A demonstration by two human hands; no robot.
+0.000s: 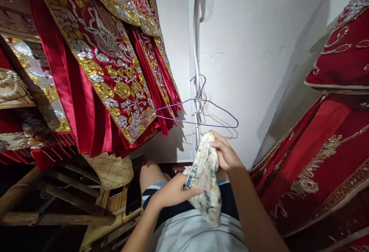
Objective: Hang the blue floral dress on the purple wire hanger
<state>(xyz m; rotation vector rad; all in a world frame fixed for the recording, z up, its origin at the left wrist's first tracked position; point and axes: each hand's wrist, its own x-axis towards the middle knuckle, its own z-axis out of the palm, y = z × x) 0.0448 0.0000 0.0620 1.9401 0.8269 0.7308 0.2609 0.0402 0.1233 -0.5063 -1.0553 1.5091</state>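
At six o'clock we wear a pale, softly creased shirt [198, 234]. Between five and seven o'clock show our navy shorts [230, 202], with light-blue and white stripes [151, 191] towards seven. Our left hand [175, 189], right hand [226, 155] and forearms [250, 202] are bare.

Just beyond the cloth [206, 171], the hanger [201, 124] and, leftward, the costume [106, 63] block our way, but rightward we have open room before the wall [253, 75] up to the red dress [325, 140].

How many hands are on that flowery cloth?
2: the bare left hand holds the left edge of the soft white cloth with green patterns; the bare right hand holds its upper right edge.
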